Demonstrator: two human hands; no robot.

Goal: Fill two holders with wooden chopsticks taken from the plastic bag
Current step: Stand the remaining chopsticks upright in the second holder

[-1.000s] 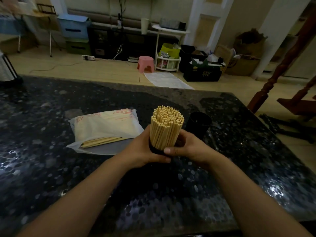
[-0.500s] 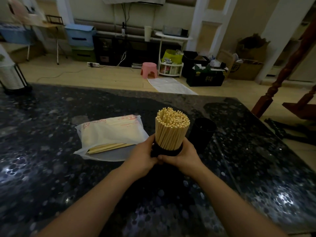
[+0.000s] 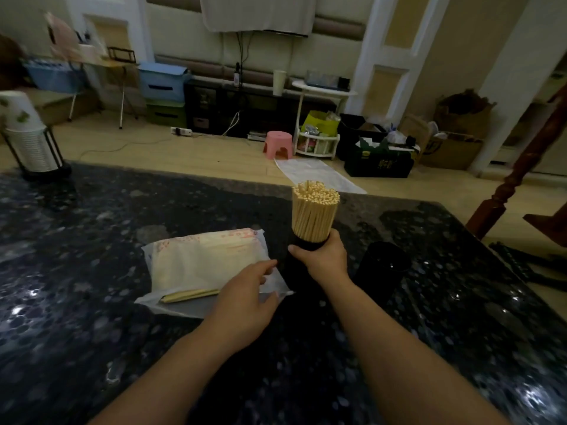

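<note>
While your right hand (image 3: 322, 262) wraps its curled fingers round the black holder (image 3: 306, 245), already packed tight with upright wooden chopsticks (image 3: 314, 214), your left hand (image 3: 245, 297) lies loose with fingers relaxed over the near right corner of the plastic bag (image 3: 205, 262), grasping nothing. That bag lies flat on the dark worktop (image 3: 76, 271) just left of the full holder, and a few chopsticks (image 3: 190, 296) poke out of its near edge. The second holder (image 3: 383, 265) stands to the right, and whether anything is in it you cannot tell. Expect the sticks to be light, stiff and smooth, apt to slide past one another and fan out, so gather a bunch at mid-length rather than by the tips. The bag looks thin and slippery; it will likely drag along unless you pin it. The full holder is probably top-heavy, so keep hold low on its body.
</note>
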